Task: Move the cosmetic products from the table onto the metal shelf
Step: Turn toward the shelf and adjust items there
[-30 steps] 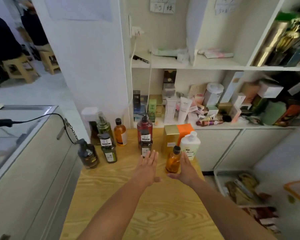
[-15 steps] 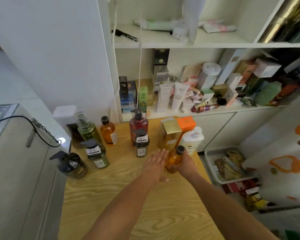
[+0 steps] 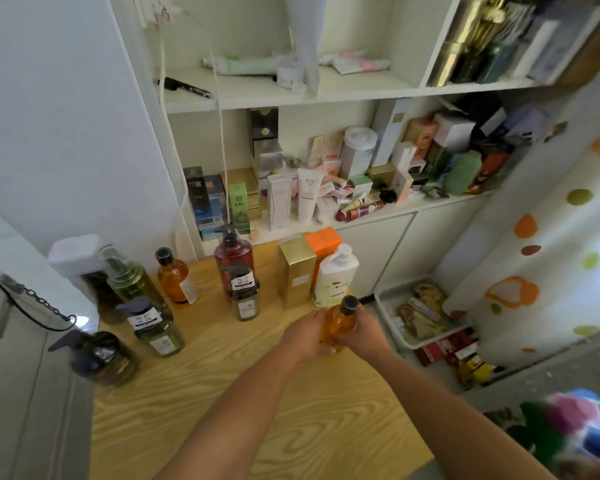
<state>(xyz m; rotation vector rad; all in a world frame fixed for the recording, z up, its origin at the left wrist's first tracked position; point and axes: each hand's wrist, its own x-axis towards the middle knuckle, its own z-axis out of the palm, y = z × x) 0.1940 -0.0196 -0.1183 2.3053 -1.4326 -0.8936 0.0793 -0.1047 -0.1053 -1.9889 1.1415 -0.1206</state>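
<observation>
A small orange bottle (image 3: pixel 340 323) with a black cap is clasped between my left hand (image 3: pixel 307 336) and my right hand (image 3: pixel 366 336), just above the wooden table (image 3: pixel 222 410) near its right edge. Behind it stand a white lotion bottle (image 3: pixel 336 278), a gold box (image 3: pixel 297 270) and an orange box (image 3: pixel 324 242). Further left are a red pump bottle (image 3: pixel 234 258), a small grey labelled bottle (image 3: pixel 245 296), another orange bottle (image 3: pixel 174 277), green pump bottles (image 3: pixel 155 327) and a dark pump bottle (image 3: pixel 101 356). No metal shelf is in view.
White built-in shelves (image 3: pixel 291 95) crowded with boxes and tubes rise behind the table. A white bin (image 3: pixel 420 317) of packets sits on the floor to the right. A cabinet with a chain (image 3: pixel 42 306) and cable lies at the left.
Both hands closed in on the small orange bottle and now hold it tilted, lifted slightly off the table. The camera has swung down and to the right.
</observation>
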